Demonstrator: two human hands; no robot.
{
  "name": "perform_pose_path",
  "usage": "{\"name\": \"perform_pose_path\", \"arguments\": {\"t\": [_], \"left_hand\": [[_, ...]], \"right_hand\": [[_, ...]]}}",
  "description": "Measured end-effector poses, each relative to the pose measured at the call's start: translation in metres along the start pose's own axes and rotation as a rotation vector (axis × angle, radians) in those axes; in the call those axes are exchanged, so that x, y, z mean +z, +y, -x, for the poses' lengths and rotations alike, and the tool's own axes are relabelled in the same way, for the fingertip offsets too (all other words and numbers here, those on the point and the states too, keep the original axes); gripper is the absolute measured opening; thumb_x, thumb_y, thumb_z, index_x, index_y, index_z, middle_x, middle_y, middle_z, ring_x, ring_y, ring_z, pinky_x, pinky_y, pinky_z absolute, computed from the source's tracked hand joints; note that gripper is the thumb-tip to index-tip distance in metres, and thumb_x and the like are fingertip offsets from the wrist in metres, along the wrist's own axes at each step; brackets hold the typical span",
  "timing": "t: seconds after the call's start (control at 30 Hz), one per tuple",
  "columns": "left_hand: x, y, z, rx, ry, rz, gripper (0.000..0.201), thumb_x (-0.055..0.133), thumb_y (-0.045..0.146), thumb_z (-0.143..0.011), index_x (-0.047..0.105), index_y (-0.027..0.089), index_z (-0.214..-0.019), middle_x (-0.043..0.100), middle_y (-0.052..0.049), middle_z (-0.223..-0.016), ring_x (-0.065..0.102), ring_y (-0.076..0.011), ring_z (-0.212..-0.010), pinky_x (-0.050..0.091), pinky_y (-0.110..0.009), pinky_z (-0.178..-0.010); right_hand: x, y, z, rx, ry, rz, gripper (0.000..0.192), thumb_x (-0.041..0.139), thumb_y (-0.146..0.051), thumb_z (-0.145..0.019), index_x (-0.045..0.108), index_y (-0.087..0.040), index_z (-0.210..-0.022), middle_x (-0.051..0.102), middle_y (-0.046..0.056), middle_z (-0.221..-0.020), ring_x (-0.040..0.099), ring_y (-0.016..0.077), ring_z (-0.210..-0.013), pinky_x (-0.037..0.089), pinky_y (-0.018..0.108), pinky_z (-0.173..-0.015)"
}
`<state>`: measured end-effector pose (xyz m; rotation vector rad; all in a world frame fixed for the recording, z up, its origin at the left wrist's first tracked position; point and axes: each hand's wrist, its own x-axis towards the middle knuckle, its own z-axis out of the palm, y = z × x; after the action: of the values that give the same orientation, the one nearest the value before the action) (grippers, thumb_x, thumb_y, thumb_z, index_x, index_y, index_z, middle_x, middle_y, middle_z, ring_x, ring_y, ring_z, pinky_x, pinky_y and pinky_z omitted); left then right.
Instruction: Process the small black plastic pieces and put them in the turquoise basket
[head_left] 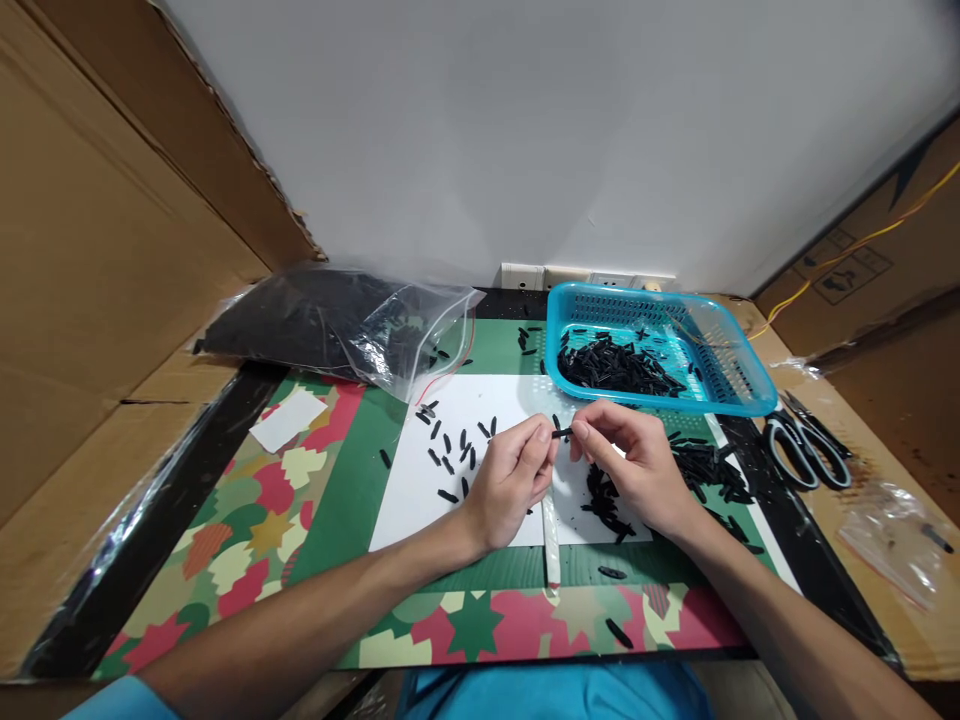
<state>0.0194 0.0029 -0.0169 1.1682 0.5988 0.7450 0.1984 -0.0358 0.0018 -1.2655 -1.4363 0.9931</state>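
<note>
Head cam, dead centre of the frame: left hand (510, 480) and right hand (637, 465) both pinch one small black piece (561, 433) between thumb and fingertips, just above a white sheet (409, 490). More black bits are scattered left of the hands. Blue basket (739, 385) sits upper right, plastic bag (337, 325) upper left, scissors (806, 450) far right.

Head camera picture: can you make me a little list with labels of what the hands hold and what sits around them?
left hand: fingers pinch one end of a small black piece
right hand: fingers pinch the other end
under the hands: white sheet with scattered black pieces
behind the hands: blue basket holding more black pieces
far left: clear plastic bag of black pieces
far right: scissors
</note>
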Motion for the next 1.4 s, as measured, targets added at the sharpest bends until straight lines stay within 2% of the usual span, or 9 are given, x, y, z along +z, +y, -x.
{"name": "perform_pose_path", "arguments": {"t": [0.23, 0.47, 0.6, 0.67, 0.73, 0.9, 1.03, 1.17, 1.4], "left_hand": [[0.000, 0.001, 0.001, 0.007, -0.007, 0.005, 0.043, 0.052, 0.058, -0.105, 0.045, 0.021, -0.083, 0.035, 0.010, -0.055, 0.026, -0.0048, -0.043, 0.022, -0.017, -0.040], [-0.001, 0.001, -0.001, -0.018, 0.024, 0.051, 0.039, 0.047, 0.056, -0.106, 0.049, 0.021, -0.089, 0.036, 0.011, -0.050, 0.025, -0.0059, -0.041, 0.026, -0.015, -0.040], [-0.006, 0.001, -0.010, -0.085, 0.085, 0.171, 0.036, 0.045, 0.056, -0.104, 0.048, 0.024, -0.089, 0.035, 0.011, -0.047, 0.027, -0.0076, -0.035, 0.026, -0.015, -0.035], [-0.008, 0.002, -0.012, -0.128, 0.116, 0.210, 0.034, 0.044, 0.056, -0.103, 0.047, 0.025, -0.090, 0.034, 0.012, -0.047, 0.027, -0.0085, -0.033, 0.025, -0.016, -0.034], [-0.009, 0.002, -0.013, -0.149, 0.127, 0.219, 0.034, 0.045, 0.057, -0.102, 0.047, 0.025, -0.090, 0.033, 0.012, -0.047, 0.027, -0.0088, -0.033, 0.024, -0.016, -0.033], [-0.008, 0.003, -0.011, -0.062, 0.153, 0.106, 0.036, 0.046, 0.054, -0.102, 0.050, 0.022, -0.086, 0.039, 0.009, -0.049, 0.032, -0.0081, -0.041, 0.028, -0.016, -0.042], [-0.007, 0.005, -0.011, -0.026, 0.188, 0.006, 0.038, 0.045, 0.053, -0.103, 0.052, 0.020, -0.086, 0.040, 0.008, -0.049, 0.032, -0.0077, -0.045, 0.026, -0.017, -0.047], [-0.006, 0.005, -0.011, -0.040, 0.179, 0.009, 0.039, 0.047, 0.054, -0.101, 0.052, 0.020, -0.083, 0.041, 0.007, -0.048, 0.033, -0.0080, -0.044, 0.026, -0.017, -0.045], [-0.005, 0.004, -0.009, -0.133, 0.132, 0.165, 0.035, 0.056, 0.051, -0.099, 0.052, 0.021, -0.081, 0.036, 0.010, -0.052, 0.027, -0.0063, -0.039, 0.025, -0.015, -0.035]], "right_hand": [[0.003, 0.002, 0.002, -0.109, 0.055, 0.096, 0.021, 0.060, -0.032, -0.106, 0.066, -0.021, -0.090, 0.068, 0.001, -0.077, 0.061, 0.0141, -0.066, 0.049, 0.026, -0.062], [-0.012, 0.007, -0.001, -0.772, 0.272, 0.676, 0.015, 0.063, -0.005, -0.096, 0.065, -0.019, -0.099, 0.072, 0.005, -0.079, 0.061, 0.0180, -0.068, 0.049, 0.031, -0.065], [-0.029, 0.012, -0.010, -0.704, 0.468, 0.937, 0.019, 0.069, -0.005, -0.095, 0.068, -0.019, -0.107, 0.078, 0.009, -0.091, 0.067, 0.0244, -0.083, 0.054, 0.038, -0.079], [-0.032, 0.013, -0.011, -0.689, 0.454, 1.027, 0.023, 0.069, -0.008, -0.096, 0.069, -0.018, -0.117, 0.079, 0.013, -0.102, 0.068, 0.0277, -0.091, 0.055, 0.043, -0.085], [-0.028, 0.012, -0.009, -0.748, 0.351, 1.005, 0.026, 0.070, -0.009, -0.096, 0.068, -0.015, -0.122, 0.078, 0.015, -0.105, 0.068, 0.0285, -0.094, 0.056, 0.043, -0.085], [0.006, 0.009, 0.005, -0.931, -0.083, 0.809, 0.021, 0.068, -0.012, -0.100, 0.068, -0.011, -0.121, 0.079, 0.015, -0.107, 0.067, 0.0246, -0.090, 0.056, 0.037, -0.077], [0.024, 0.012, 0.013, -0.927, -0.204, 0.749, 0.022, 0.053, -0.006, -0.105, 0.070, -0.010, -0.119, 0.079, 0.014, -0.111, 0.067, 0.0238, -0.092, 0.055, 0.037, -0.078], [0.022, 0.015, 0.012, -0.880, -0.145, 0.641, 0.020, 0.058, -0.003, -0.102, 0.069, -0.011, -0.116, 0.078, 0.013, -0.104, 0.065, 0.0232, -0.089, 0.055, 0.036, -0.076], [0.010, 0.015, 0.006, -0.789, 0.139, 0.535, 0.023, 0.070, 0.000, -0.095, 0.070, -0.016, -0.111, 0.076, 0.010, -0.093, 0.065, 0.0205, -0.082, 0.055, 0.034, -0.071]]}}
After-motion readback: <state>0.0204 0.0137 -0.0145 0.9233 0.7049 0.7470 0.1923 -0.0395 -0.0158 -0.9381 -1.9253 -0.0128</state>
